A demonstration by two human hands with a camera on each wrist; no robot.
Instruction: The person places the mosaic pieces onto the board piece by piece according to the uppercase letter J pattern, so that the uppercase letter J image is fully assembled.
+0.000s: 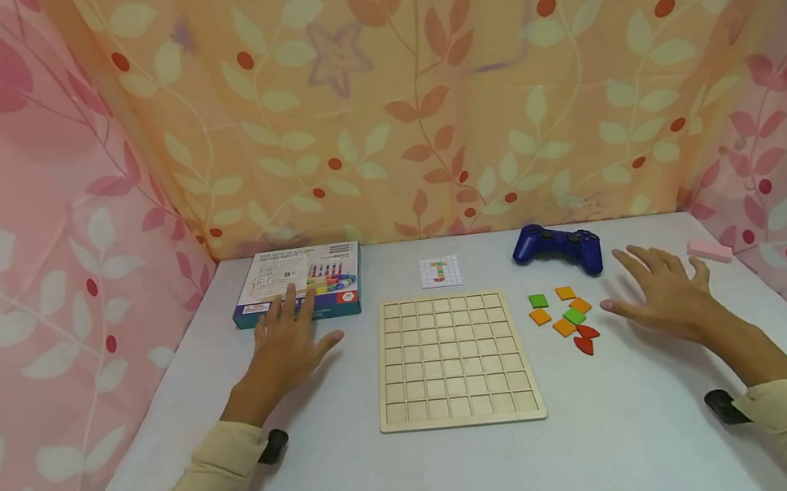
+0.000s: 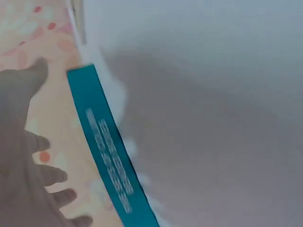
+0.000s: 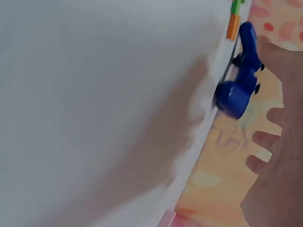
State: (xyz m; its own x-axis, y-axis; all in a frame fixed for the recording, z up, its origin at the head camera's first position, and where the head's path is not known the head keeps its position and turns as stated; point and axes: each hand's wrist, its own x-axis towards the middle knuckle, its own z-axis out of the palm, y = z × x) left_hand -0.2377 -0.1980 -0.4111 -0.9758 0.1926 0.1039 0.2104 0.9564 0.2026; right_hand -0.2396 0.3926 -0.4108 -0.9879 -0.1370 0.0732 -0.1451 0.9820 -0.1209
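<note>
My left hand [image 1: 289, 342] hovers with spread fingers just in front of a teal-edged box [image 1: 308, 268], holding nothing. In the left wrist view the box's teal side [image 2: 111, 146] shows beyond the fingers. Over on the other side, my right hand [image 1: 668, 294] is spread and holds nothing, between a blue game controller [image 1: 559, 248] and a pink block [image 1: 709, 250]. Small tiles lie loose left of it: green squares [image 1: 538, 301], orange squares [image 1: 564, 328] and red petal-shaped pieces [image 1: 584, 346]. A wooden grid board [image 1: 452, 361], its cells bare, lies between the hands.
Behind the board is a small card [image 1: 441, 271] printed with a grid and a coloured J-like figure. A white cloth covers the table [image 1: 466, 474]. Floral curtains [image 1: 378, 116] stand along the back and both sides.
</note>
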